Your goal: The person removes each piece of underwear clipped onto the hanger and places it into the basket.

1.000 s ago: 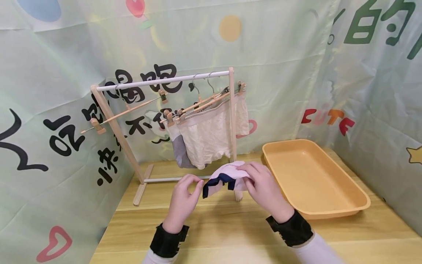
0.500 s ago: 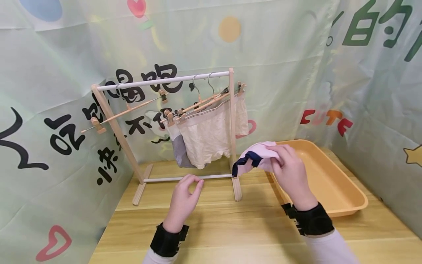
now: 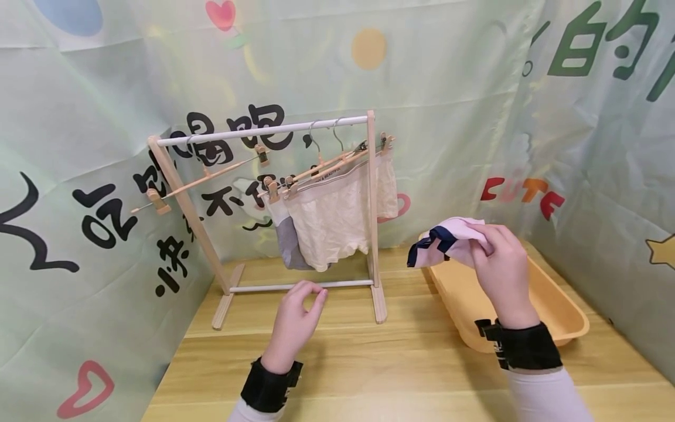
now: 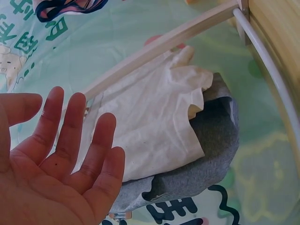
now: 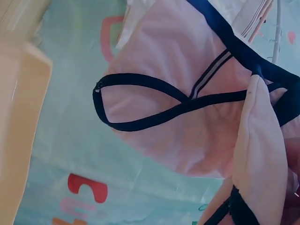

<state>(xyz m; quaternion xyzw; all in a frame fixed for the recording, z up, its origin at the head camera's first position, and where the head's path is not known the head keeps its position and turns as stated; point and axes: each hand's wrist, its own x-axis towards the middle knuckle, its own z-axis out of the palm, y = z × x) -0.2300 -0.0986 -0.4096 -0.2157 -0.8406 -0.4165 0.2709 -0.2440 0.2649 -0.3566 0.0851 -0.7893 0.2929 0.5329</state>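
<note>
My right hand [image 3: 503,275] pinches one end of pink shorts [image 3: 461,231] with navy trim and holds them up over the near-left part of the yellow tray [image 3: 564,296]. In the right wrist view, the pink cloth [image 5: 178,140] hangs loose, with a navy-bound opening and a striped side seam. My left hand [image 3: 295,322] holds nothing; its fingers are loosely bent in front of the rack's lower bar. Behind it in the left wrist view hang white underpants [image 4: 145,117], with a grey garment [image 4: 215,150] behind them.
A small wooden clothes rack [image 3: 371,199] stands on the wooden table [image 3: 369,363]. Two clip hangers at its right bear the clothes. Another clip hanger [image 3: 208,176] with nothing in its clips hangs at the left. A printed curtain [image 3: 443,117] encloses the back and sides.
My right hand has carried the pink shorts right and up, from in front of the rack to over the tray. The left hand, near the cloth before, has stayed in place.
</note>
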